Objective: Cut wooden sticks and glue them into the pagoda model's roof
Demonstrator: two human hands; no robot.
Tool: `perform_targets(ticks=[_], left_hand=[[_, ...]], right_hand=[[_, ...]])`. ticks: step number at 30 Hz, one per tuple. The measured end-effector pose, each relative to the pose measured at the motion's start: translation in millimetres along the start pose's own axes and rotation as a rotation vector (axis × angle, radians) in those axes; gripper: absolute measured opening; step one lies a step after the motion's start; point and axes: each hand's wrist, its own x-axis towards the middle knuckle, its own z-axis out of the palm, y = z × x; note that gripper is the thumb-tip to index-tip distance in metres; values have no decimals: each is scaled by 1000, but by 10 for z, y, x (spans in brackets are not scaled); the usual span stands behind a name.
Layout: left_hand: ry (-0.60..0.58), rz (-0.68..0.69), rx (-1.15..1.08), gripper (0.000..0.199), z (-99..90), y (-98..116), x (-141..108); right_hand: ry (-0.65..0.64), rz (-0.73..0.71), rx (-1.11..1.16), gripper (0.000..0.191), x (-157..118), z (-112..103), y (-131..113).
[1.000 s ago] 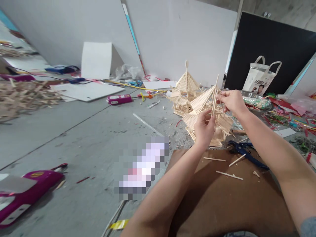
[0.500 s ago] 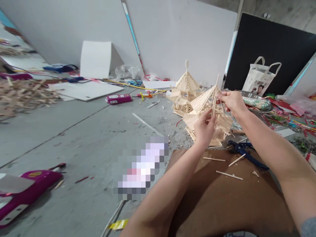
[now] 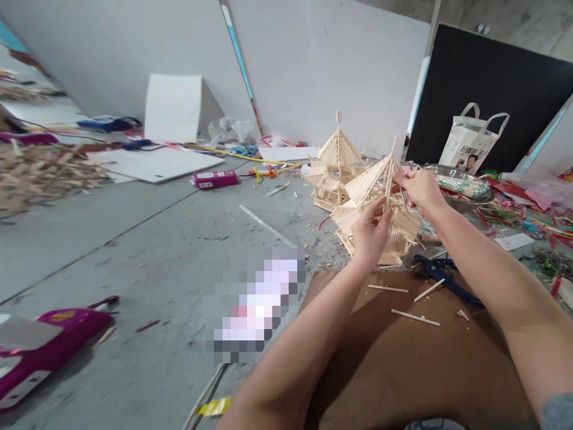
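A pagoda-like model (image 3: 371, 185) built of thin wooden sticks stands on the floor ahead of me, its pointed roof partly covered by my hands. My left hand (image 3: 372, 232) is closed, fingertips pinching a slim wooden stick low on the roof's near side. Higher up and to the right, my right hand (image 3: 419, 188) pinches at a stick on the roof slope; its fingertips partly hide it. Behind stands a second stick pagoda (image 3: 339, 149) with a looped top. Loose cut sticks (image 3: 415, 317) lie on the brown board (image 3: 403, 364) in front of me.
Blue-handled pliers (image 3: 452, 285) lie at the board's far right edge. A metal tray (image 3: 486, 194) holds bagged sticks at right. On the left floor are a blurred-out glowing device (image 3: 268, 298), magenta tools (image 3: 67, 334) and a stick heap (image 3: 49, 173).
Both hands stay at the roof of the near pagoda. My right hand has shifted very slightly; little else differs.
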Motion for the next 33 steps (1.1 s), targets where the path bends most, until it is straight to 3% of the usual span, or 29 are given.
perform_targets(ticks=[5,10,14,18,22,24,26,29,33], left_hand=[[-38,0,-40,32,-13,17,9],[-60,9,-81,32,-18,36,5],[-70,6,-73,33,-10,34,14],[-28,64,103,33,-73,140,43],[74,203,410,19,-235,393,101],[156,257,459,12,-300,516,180],[158,334,477,4,-321,593,317],[111,348,452,15,-272,592,621],[-68,217,380,29,-165,475,1017]], right_hand=[[-13,39,49,38,-26,0,-45],[-48,222,268,21,-86,-14,-221],[-75,280,365,17,-103,-24,-293],[-74,239,294,23,-86,-24,-254],[-84,161,188,30,-81,-33,-184],[-81,139,140,31,-88,-43,-158],[-68,116,112,31,-98,-54,-140],[-60,98,118,31,-109,-64,-123],[-81,101,164,29,-111,-61,-122]])
